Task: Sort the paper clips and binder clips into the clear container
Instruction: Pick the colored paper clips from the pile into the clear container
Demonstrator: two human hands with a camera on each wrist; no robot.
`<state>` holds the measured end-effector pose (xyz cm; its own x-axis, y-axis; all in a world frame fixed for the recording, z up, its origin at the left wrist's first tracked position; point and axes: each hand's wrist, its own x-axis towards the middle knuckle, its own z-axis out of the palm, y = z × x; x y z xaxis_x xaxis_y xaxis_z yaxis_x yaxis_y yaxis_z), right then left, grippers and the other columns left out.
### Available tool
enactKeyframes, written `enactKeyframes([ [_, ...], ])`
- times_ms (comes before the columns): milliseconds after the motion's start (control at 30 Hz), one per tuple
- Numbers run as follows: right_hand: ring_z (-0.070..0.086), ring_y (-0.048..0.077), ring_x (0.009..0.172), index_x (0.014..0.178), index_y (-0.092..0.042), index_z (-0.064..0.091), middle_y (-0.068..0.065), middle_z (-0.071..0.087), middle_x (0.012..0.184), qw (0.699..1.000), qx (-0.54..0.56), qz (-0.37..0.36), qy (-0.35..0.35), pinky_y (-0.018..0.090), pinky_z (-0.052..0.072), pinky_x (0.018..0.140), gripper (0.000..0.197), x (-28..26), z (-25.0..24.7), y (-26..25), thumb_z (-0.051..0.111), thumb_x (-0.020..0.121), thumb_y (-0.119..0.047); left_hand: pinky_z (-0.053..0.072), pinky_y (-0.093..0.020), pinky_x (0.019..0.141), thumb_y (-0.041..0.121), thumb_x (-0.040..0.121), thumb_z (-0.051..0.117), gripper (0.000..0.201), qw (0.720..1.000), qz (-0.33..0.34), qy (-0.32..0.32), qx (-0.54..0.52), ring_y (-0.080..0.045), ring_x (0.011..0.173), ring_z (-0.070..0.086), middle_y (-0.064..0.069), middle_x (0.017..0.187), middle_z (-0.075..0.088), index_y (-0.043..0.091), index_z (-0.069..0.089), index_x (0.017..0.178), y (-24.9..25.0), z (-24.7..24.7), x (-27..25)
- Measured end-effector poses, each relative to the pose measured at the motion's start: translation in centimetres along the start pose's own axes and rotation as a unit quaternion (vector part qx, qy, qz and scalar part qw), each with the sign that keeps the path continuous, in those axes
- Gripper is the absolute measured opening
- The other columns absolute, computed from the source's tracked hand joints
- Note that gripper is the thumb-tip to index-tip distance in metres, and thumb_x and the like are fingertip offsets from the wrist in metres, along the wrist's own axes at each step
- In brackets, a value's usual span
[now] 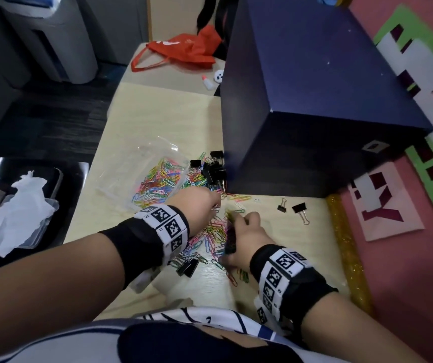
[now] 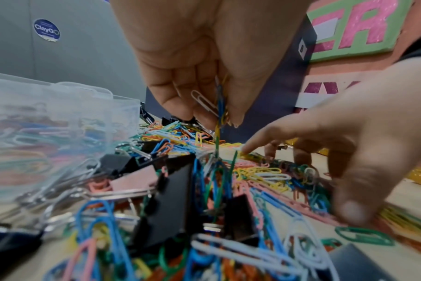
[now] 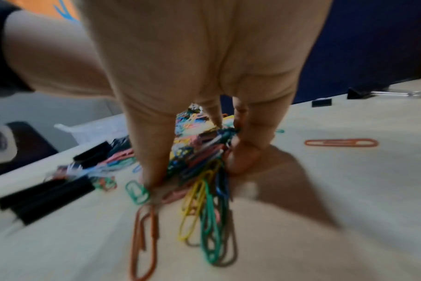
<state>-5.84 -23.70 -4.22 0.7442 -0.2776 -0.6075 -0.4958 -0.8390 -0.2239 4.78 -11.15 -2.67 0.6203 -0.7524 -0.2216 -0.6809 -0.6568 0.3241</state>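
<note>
Left hand (image 2: 199, 62): pinching a few paper clips (image 2: 216, 106) above the desk (image 1: 142, 113).
Right hand (image 3: 204, 76): fingers gathering a bundle on the pile (image 1: 215, 231).
Handling: light, springy, prone to tangling; pinch small bunches.
Axis: held clips hang lengthwise downward.
Clear container (image 1: 142, 174): beside the pile, part-filled.
Binder clips (image 1: 214, 169): against the blue box (image 1: 315, 100).

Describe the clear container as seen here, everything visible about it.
The clear container looks like thin transparent plastic, open-topped, standing on the pale table at its left side, beyond the left hand. Coloured paper clips lie inside it. More clips are heaped against its right side. Neither hand touches it. Its walls blur in the left wrist view.
</note>
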Motion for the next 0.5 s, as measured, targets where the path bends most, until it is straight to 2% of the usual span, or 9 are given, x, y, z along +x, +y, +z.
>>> enactKeyframes([
  [100, 0.048, 0.03, 0.113, 0.134, -0.031, 0.033, 0.004, 0.028, 0.124, 0.998, 0.001, -0.041, 0.038, 0.043, 0.046, 0.099, 0.062, 0.2, 0.5, -1.0, 0.065, 0.082, -0.04, 0.045, -0.033, 0.079, 0.025, 0.094, 0.052, 0.017, 1.0, 0.001, 0.013, -0.007, -0.024, 0.097, 0.058, -0.005, 0.105, 0.063, 0.017, 0.058, 0.107, -0.2, -0.4, -0.6],
  [167, 0.049, 0.03, 0.106, 0.122, -0.03, 0.04, 0.004, 0.031, 0.118, 0.998, 0.003, -0.052, 0.044, 0.043, 0.048, 0.093, 0.04, 0.2, 0.3, -1.6, 0.057, 0.086, -0.028, 0.047, -0.034, 0.082, 0.025, 0.093, 0.052, 0.019, 1.0, 0.0, 0.02, -0.013, -0.024, 0.098, 0.058, -0.005, 0.107, 0.064, 0.017, 0.059, 0.109, -0.4, -0.6, -1.1],
  [200, 0.049, 0.031, 0.103, 0.12, -0.029, 0.041, 0.004, 0.031, 0.116, 0.998, 0.002, -0.05, 0.04, 0.043, 0.049, 0.091, 0.037, 0.2, 0.2, -1.9, 0.053, 0.086, -0.02, 0.048, -0.035, 0.084, 0.026, 0.093, 0.052, 0.021, 1.0, -0.001, 0.024, -0.017, -0.024, 0.1, 0.058, -0.005, 0.109, 0.064, 0.018, 0.059, 0.111, -0.6, -0.8, -1.4],
  [300, 0.052, 0.032, 0.102, 0.122, -0.024, 0.046, 0.006, 0.035, 0.114, 0.998, -0.006, -0.044, 0.033, 0.042, 0.048, 0.092, 0.046, 0.8, -0.3, -2.6, 0.042, 0.082, -0.002, 0.047, -0.035, 0.091, 0.029, 0.094, 0.052, 0.029, 0.999, -0.01, 0.041, -0.03, -0.024, 0.107, 0.058, -0.005, 0.118, 0.063, 0.019, 0.058, 0.12, -1.1, -1.3, -2.1],
  [400, 0.054, 0.033, 0.108, 0.123, -0.02, 0.051, 0.008, 0.04, 0.12, 0.999, -0.016, -0.028, 0.036, 0.038, 0.046, 0.098, 0.044, 1.4, -1.0, -3.0, 0.041, 0.085, 0.0, 0.044, -0.032, 0.089, 0.032, 0.095, 0.052, 0.031, 0.995, -0.03, 0.079, -0.046, -0.023, 0.109, 0.058, -0.005, 0.118, 0.063, 0.02, 0.058, 0.123, -2.0, -2.3, -2.7],
  [500, 0.053, 0.03, 0.114, 0.125, -0.02, 0.053, 0.009, 0.042, 0.127, 0.999, -0.022, -0.011, 0.047, 0.032, 0.042, 0.098, 0.043, 2.0, -2.2, -3.3, 0.047, 0.087, 0.0, 0.045, -0.031, 0.085, 0.031, 0.094, 0.055, 0.027, 0.986, -0.068, 0.134, -0.072, -0.022, 0.105, 0.06, -0.002, 0.113, 0.065, 0.02, 0.062, 0.117, -3.7, -3.5, -3.1],
])
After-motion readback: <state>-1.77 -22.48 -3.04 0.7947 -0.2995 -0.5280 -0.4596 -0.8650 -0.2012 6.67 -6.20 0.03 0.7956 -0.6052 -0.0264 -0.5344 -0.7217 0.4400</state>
